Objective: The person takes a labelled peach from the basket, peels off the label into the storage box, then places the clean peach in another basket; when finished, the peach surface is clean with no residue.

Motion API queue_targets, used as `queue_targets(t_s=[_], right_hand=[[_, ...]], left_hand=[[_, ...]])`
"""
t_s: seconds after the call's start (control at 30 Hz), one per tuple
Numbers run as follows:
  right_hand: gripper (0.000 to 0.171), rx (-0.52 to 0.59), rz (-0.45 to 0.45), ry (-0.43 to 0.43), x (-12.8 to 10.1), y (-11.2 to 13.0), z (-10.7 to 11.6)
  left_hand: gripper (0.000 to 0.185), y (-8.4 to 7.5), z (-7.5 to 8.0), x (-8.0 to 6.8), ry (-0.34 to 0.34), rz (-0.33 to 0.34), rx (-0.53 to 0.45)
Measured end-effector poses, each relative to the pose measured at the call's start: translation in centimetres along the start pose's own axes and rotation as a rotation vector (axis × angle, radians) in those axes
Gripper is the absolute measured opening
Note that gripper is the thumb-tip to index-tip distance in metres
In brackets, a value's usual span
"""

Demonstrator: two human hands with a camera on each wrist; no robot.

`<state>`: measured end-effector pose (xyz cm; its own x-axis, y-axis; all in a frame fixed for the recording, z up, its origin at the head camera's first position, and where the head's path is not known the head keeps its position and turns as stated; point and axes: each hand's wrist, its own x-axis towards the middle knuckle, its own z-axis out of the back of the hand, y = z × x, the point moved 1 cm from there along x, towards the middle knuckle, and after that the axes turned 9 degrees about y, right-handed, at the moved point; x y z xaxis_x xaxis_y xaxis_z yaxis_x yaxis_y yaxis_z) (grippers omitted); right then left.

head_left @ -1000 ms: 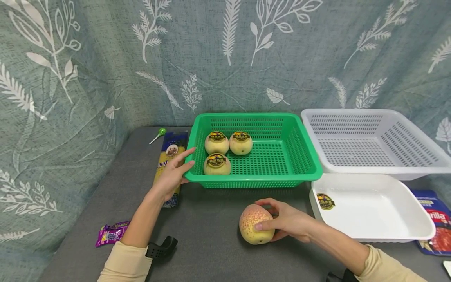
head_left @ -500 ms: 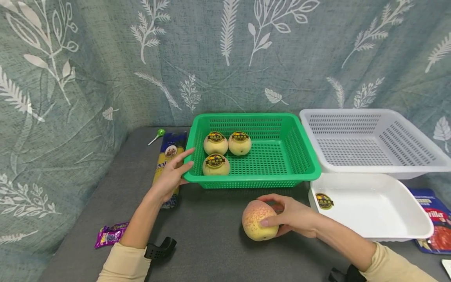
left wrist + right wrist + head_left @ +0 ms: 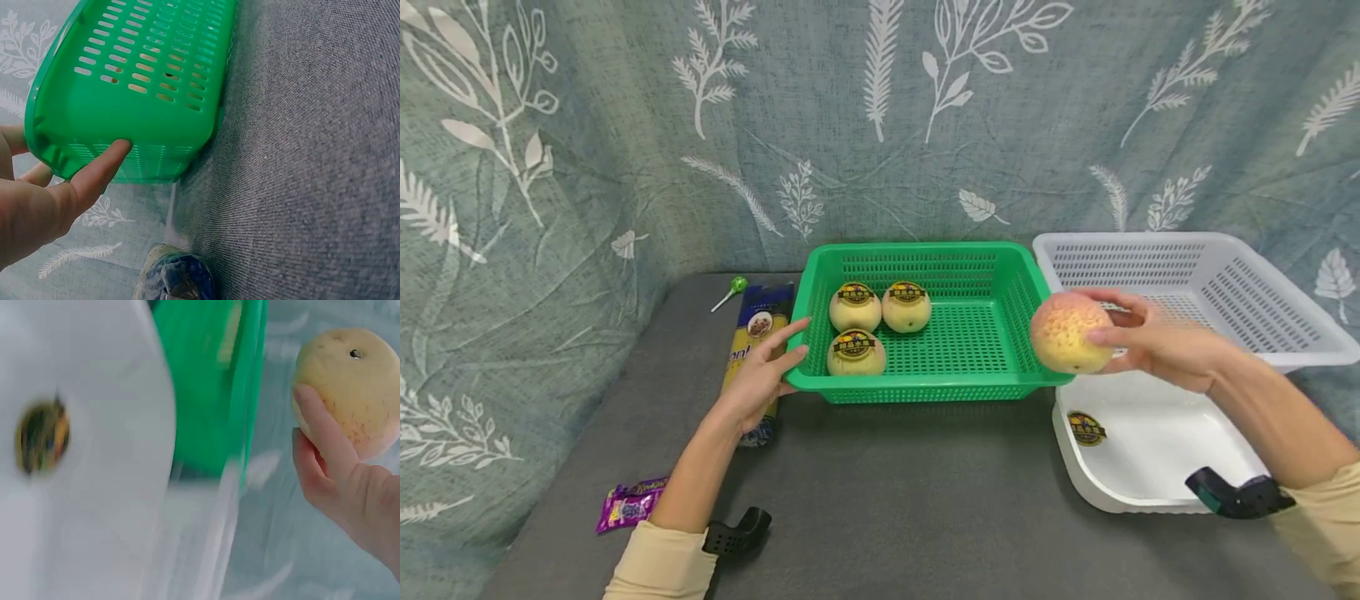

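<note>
My right hand holds a large pink-and-yellow peach up in the air. In the head view the peach overlaps the right front corner of the green basket. Its underside, with a small dark hole, faces the right wrist camera. Three pale peaches with black-and-gold labels sit in the left part of the basket. At the basket's left end, my left hand grips the rim near the front corner. The left wrist view shows one fingertip against the slotted wall, with other fingers past the rim.
Right of the green basket stands a white slotted basket. A white tray with a loose label inside is in front of it. On the left lie a pasta packet, a green lollipop and a purple-wrapped sweet.
My right hand has lifted the peach from low over the front of the table, up and right toward the white basket. My left hand stays on the green basket's rim.
</note>
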<state>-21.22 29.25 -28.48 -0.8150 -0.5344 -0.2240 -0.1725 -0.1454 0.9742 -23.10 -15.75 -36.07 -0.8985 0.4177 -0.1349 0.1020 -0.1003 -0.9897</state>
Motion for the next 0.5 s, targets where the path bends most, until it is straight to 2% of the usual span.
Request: queue_targets(t_s=[0.1,0.2,0.33,0.5], right_hand=[[0.049,-0.013,-0.038,-0.094,0.2,0.0,3.2],[0.060,-0.061,-0.090,-0.160,0.5,-0.3,5.6],[0.079,-0.131,-0.137,-0.194,1.1,-0.9,7.9],[0.086,-0.147,-0.170,-0.215,2.1,-1.9,10.1]], left_hand=[[0.053,0.1,0.1,0.1,0.002,0.002,-0.003],[0.053,0.1,0.1,0.0,0.005,-0.001,-0.005],[0.054,-0.1,0.1,-0.2,0.006,-0.005,-0.006],[0.053,-0.1,-0.1,-0.2,0.006,-0.007,-0.018]])
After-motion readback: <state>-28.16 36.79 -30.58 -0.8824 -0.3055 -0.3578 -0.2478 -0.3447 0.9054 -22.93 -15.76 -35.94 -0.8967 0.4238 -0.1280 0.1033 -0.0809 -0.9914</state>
